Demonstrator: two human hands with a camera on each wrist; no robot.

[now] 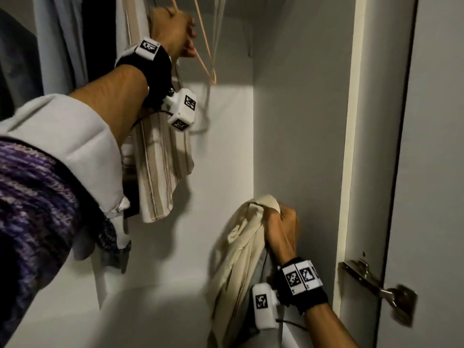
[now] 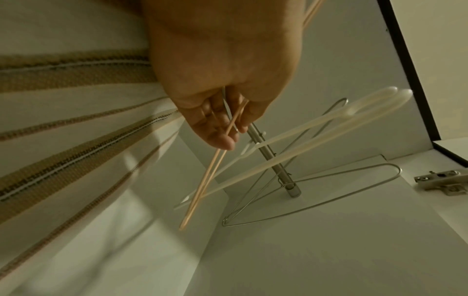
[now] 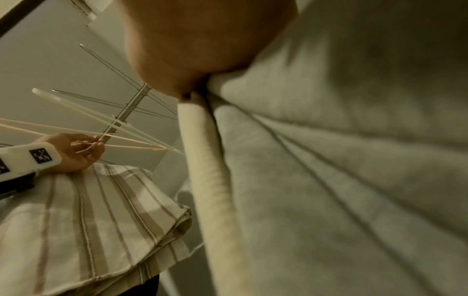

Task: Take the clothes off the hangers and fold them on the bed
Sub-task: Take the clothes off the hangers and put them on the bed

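Note:
My left hand (image 1: 173,31) is raised inside the wardrobe and grips a thin peach hanger (image 1: 204,46) near its top; its fingers (image 2: 217,124) curl round the peach hanger (image 2: 202,184) by the metal rail (image 2: 273,160). A beige striped shirt (image 1: 160,167) hangs just behind that wrist. Lower right, my right hand (image 1: 281,229) clutches a bunched cream garment (image 1: 238,259) that droops below it. In the right wrist view the cream garment (image 3: 329,160) fills the frame.
White plastic hangers (image 2: 316,128) and bare wire hangers (image 2: 329,192) hang on the rail. Dark and pale clothes (image 1: 50,46) hang at the left. The wardrobe door (image 1: 431,146) with its metal hinge (image 1: 376,285) stands at the right. A white shelf (image 1: 175,247) lies below.

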